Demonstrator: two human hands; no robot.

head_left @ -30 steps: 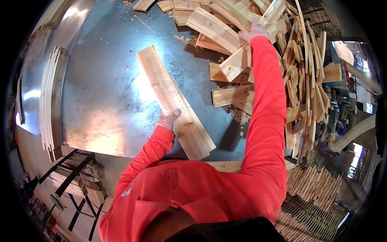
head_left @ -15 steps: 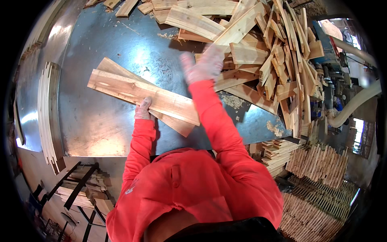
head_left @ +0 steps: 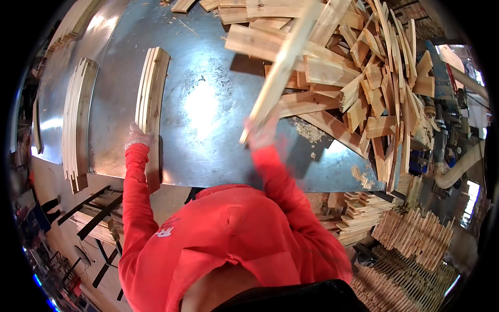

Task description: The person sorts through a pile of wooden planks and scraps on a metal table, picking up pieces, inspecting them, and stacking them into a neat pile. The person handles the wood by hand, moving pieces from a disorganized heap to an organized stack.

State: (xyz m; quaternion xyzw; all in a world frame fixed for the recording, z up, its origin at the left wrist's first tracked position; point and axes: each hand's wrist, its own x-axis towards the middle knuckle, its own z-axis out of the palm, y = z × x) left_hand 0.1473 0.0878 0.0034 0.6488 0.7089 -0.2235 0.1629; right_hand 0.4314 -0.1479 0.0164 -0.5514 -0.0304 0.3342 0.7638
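Left fingers (head_left: 134,131) touch edge-standing boards (head_left: 152,86), grip unclear; blurred right fingers (head_left: 252,131) grasp a raised board (head_left: 283,65). Below-left of the left fingers, a black rack (head_left: 101,214) holds stacked wood (head_left: 99,230).

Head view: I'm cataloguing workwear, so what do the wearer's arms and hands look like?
Long red sleeves reach both wrists, without visible cables. The left hand seems to wear a thin, see-through glove; the right hand is too blurred to be sure.
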